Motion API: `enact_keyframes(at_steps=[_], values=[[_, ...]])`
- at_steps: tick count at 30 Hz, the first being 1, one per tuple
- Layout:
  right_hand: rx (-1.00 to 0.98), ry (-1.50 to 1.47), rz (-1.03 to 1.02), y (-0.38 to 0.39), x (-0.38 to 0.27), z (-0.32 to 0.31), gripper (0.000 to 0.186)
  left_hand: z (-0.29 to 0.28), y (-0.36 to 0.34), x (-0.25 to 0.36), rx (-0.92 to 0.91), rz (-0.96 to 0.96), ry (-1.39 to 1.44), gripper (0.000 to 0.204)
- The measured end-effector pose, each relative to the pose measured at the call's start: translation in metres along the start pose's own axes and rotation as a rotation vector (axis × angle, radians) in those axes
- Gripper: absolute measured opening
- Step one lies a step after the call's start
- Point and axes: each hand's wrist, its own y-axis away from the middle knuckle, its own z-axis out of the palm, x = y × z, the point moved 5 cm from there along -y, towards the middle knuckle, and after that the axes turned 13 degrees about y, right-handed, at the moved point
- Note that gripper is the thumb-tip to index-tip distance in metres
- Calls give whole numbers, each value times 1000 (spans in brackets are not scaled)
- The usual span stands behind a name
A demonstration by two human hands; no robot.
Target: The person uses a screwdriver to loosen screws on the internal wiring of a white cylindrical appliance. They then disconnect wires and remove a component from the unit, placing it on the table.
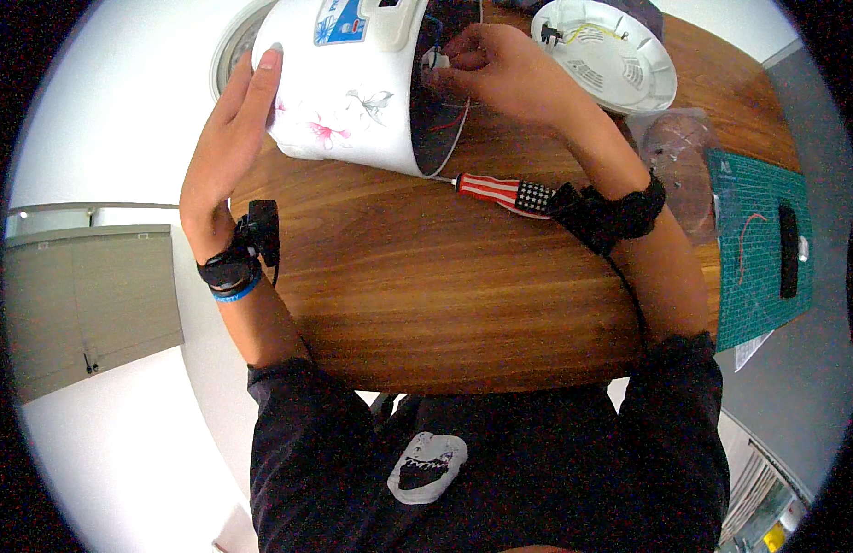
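Note:
A white rice cooker body (pixel 348 120) with pink and grey flowers lies on its side on the table. Its open bottom faces right, showing a dark inside with thin wires. My left hand (pixel 238 111) grips the cooker's left end, thumb on the white shell and fingers partly hidden. At the open bottom, my right hand (pixel 500 74) has its fingers pinched at a small white part (pixel 434 61) near a blue wire; the fingertips partly cover it. Below my right forearm lies a screwdriver (pixel 502 194) with a stars-and-stripes handle, its shaft pointing toward the cooker's lower edge.
A round white base cover (pixel 611 60) with vents and a yellow wire sits at the far right of the wooden table (pixel 426 304). Nearer are a clear plastic bag (pixel 675 166) and a green cutting mat (pixel 758 276) bearing a black strip (pixel 788 249) and a red wire.

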Motion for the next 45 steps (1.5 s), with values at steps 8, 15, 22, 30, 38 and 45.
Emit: enact_keyframes(at_steps=[8, 15, 22, 30, 38, 45], values=[[25, -63, -149, -3, 5, 11, 28, 5, -1, 1, -30, 62, 36, 58], [-96, 120, -167, 3, -6, 27, 31, 4, -1, 0, -77, 99, 24, 56], [-48, 52, -94, 3, 11, 25, 30, 13, 2, 3, -152, 137, 101, 54], [75, -16, 26, 20, 3, -27, 41, 28, -4, -17, -298, -52, 259, 66], [98, 224, 171, 24, 16, -55, 41, 33, -13, -34, -502, 209, 161, 60], [244, -321, 122, 51, -25, -94, 48, 37, -22, -46, -560, 376, -108, 50]])
